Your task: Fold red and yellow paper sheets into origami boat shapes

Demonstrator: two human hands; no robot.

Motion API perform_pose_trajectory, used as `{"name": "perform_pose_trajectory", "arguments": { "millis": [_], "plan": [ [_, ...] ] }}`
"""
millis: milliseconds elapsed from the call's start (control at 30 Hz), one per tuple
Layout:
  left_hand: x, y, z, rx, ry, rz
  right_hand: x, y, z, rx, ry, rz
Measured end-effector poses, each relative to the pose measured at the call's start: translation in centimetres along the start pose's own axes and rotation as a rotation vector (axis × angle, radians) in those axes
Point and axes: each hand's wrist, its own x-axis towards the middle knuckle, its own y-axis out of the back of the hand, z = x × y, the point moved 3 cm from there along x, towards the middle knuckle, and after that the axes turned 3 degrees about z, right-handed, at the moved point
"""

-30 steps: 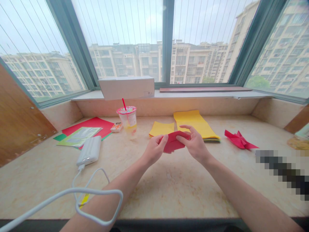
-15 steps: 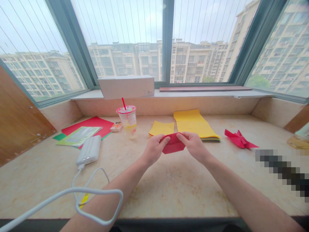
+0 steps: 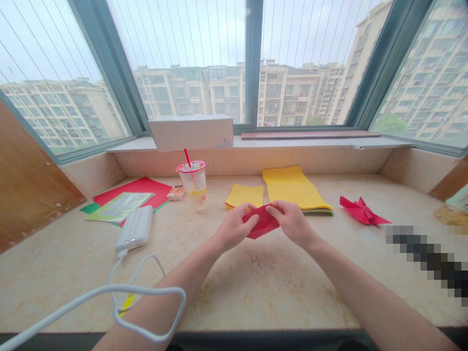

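Observation:
Both hands hold a small folded piece of red paper [image 3: 262,225] just above the beige stone counter [image 3: 256,282]. My left hand [image 3: 234,226] pinches its left edge with thumb and fingers closed. My right hand [image 3: 290,222] pinches its upper right edge, fingers curled over it. Behind the hands lie a small yellow sheet [image 3: 244,195] and a longer stack of yellow paper [image 3: 294,187].
A finished red folded shape [image 3: 360,210] lies to the right. At the left are a plastic cup with a red straw [image 3: 193,180], red and green sheets [image 3: 141,192], and a white power bank [image 3: 135,228] with its white cable [image 3: 120,287]. A white box [image 3: 192,131] sits on the sill.
The hands have drawn closer together on the red paper, which now looks narrower and more folded. My right fingers, spread a second ago, have closed down onto it.

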Motion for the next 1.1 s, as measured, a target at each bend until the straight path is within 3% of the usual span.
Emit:
{"name": "perform_pose_trajectory", "arguments": {
  "millis": [133,233,333,467,733,967,1100],
  "plan": [
    [-0.6,-0.7,0.3,0.073,-0.028,-0.152,-0.5,-0.2,-0.6,-0.216,0.139,-0.029],
    [-1.0,-1.2,0.4,-0.044,0.089,-0.261,-0.6,-0.3,-0.6,-0.243,0.172,-0.043],
    [-1.2,-1.5,0.6,-0.148,0.208,-0.296,-0.5,0.0,-0.3,-0.226,0.131,0.025],
    [-1.2,-1.4,1.0,-0.244,0.275,-0.251,-0.4,0.3,-0.2,-0.278,0.126,0.091],
    [-0.7,-1.1,0.2,-0.295,0.173,-0.144,-0.6,0.5,-0.9,-0.309,0.162,0.145],
    [0.1,-0.5,0.1,-0.254,0.098,-0.039,-0.1,0.8,-0.4,-0.183,0.080,0.174],
    [0.0,-0.3,0.5,-0.197,0.087,-0.004,0.1,0.6,-0.2,-0.035,0.022,0.094]
  ]
}}
